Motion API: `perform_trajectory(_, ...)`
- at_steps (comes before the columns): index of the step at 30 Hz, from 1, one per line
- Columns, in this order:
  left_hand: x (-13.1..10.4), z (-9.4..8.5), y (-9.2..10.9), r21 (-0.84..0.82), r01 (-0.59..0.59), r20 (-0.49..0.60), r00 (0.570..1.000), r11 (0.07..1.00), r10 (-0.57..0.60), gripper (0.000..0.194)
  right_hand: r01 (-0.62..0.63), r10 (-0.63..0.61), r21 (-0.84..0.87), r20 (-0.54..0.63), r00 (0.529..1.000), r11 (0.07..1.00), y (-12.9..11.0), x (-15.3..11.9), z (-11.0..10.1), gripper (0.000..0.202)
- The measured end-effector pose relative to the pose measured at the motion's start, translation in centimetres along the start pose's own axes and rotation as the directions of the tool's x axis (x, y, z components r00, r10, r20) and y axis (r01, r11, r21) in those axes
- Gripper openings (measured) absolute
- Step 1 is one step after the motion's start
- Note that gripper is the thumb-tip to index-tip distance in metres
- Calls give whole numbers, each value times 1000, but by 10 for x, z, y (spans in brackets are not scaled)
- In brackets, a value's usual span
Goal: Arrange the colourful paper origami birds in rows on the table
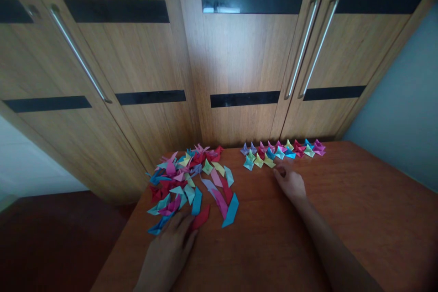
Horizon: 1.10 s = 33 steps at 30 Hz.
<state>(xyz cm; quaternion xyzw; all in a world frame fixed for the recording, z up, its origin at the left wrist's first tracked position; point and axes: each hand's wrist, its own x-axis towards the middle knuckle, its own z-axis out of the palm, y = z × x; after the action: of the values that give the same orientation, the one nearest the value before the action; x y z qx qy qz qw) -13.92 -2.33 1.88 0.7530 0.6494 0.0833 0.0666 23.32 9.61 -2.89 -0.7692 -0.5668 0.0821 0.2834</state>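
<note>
On the left of the table is a loose pile of colourful folded paper pieces (178,178), some opened into pointed shapes, others flat strips. My left hand (171,242) rests at the pile's near edge, fingers stretched out and thumb apart. A red folded strip (201,218) lies beside it, and a blue folded piece (157,227) is partly under its fingers. My right hand (290,183) has curled fingers close to a yellow folded paper piece (269,163), the nearest one in the rows of pointed paper pieces (279,152). Whether anything is between those fingertips is hidden.
The wooden table (260,246) stands against a wardrobe (239,54) with black inlays and metal handles (303,45). Flat folded strips, including a blue one (231,211), lie between the pile and the rows. A pale wall (400,86) borders the right side.
</note>
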Motion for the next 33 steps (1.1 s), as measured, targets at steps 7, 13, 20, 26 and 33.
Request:
perform_trajectory(7,32,-23,-12,-12,-140,-144,980,990,137,30,25,-26,26,32,999,999,1,0,-1,23)
perform_trajectory(13,68,-50,-47,87,-47,-171,983,995,62,35,41,-42,19,41,998,999,5,3,0,21)
perform_trajectory(20,77,-37,-57,89,-83,-71,993,993,89,33,48,-49,20,41,998,999,6,4,-1,24)
perform_trajectory(26,79,-43,-52,102,-71,-142,986,992,85,34,45,-45,16,25,999,999,7,4,1,29)
perform_trajectory(33,81,-59,-41,85,17,-320,947,996,11,37,35,-35,27,-20,999,999,5,3,-2,31)
